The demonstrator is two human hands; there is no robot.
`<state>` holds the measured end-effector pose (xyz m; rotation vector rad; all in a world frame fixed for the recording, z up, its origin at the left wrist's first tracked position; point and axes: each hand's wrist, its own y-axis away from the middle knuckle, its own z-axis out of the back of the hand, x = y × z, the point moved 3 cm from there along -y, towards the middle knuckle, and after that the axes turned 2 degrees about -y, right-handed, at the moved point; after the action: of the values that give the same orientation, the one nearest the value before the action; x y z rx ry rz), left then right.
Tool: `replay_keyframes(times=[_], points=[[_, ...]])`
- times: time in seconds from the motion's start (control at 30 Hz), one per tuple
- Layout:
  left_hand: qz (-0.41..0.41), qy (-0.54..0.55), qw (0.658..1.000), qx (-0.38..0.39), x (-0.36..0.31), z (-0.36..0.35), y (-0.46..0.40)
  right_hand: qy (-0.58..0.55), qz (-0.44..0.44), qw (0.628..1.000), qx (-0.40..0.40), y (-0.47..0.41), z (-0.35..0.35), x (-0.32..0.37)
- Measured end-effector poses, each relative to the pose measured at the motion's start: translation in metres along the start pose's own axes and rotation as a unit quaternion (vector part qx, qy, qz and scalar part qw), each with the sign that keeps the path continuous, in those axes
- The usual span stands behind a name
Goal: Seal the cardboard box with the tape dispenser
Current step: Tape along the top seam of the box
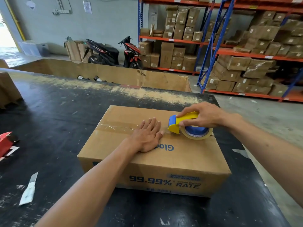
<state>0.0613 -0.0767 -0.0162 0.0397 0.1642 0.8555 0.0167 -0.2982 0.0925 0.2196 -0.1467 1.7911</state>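
Observation:
A brown cardboard box with blue print lies on the black table, its top flaps closed. Clear tape covers the left part of the centre seam. My left hand lies flat on the box top, fingers spread over the seam. My right hand grips a yellow and blue tape dispenser, which rests on the seam near the box's right edge. Its clear tape roll touches the box top.
A utility knife lies on the table at the left, and a red tool sits at the left edge. A large open carton stands behind the table. Shelving with boxes fills the right; two motorbikes are parked behind.

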Motion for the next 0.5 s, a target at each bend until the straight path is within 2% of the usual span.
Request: replay_keyframes(times=[0.17, 0.37, 0.5], points=[[0.003, 0.005, 1.0, -0.003, 0.0, 0.001, 0.001, -0.029, 0.0, 1.0, 0.004, 0.014, 0.01, -0.005], [-0.012, 0.0, 1.0, 0.001, 0.003, 0.002, 0.005, -0.061, -0.051, 0.997, -0.015, 0.057, 0.025, -0.037], [-0.02, -0.006, 1.0, 0.006, 0.005, 0.003, 0.004, -0.034, -0.046, 0.998, -0.017, 0.062, 0.023, -0.037]])
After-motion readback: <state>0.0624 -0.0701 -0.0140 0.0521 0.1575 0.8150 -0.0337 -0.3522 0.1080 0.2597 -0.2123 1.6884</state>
